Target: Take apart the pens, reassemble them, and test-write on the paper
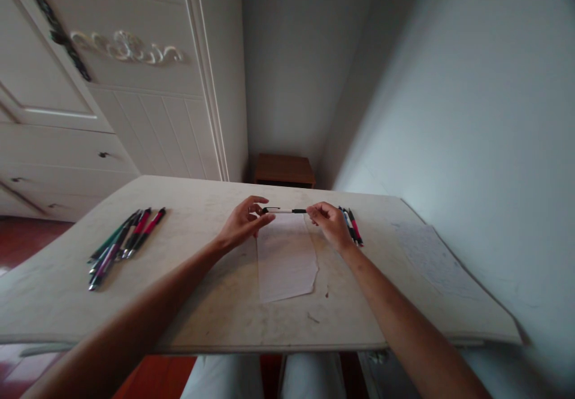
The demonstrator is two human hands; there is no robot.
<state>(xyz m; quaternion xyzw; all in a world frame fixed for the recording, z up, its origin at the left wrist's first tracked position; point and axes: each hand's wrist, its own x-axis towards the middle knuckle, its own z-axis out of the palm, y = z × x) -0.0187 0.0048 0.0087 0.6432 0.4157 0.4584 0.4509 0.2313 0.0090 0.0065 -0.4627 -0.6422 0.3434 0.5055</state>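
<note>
A white-and-black pen point(286, 211) is held level between my two hands, above the far end of a blank sheet of paper point(287, 261). At the pen's black tip end, my right hand point(327, 222) pinches it with thumb and fingertips. Around the clip end curls my left hand point(247, 220), its thumb and fingers loosely closed there and the index finger raised above the pen. Several pens point(353, 226) lie just past my right hand, partly hidden by it.
A pile of several coloured pens point(126, 237) lies on the left of the pale table point(215, 321). Another thin sheet point(435, 261) is at the right, near the wall. White cabinets point(148, 123) stand at the left, and a brown wooden box-like piece point(285, 168) is behind the table.
</note>
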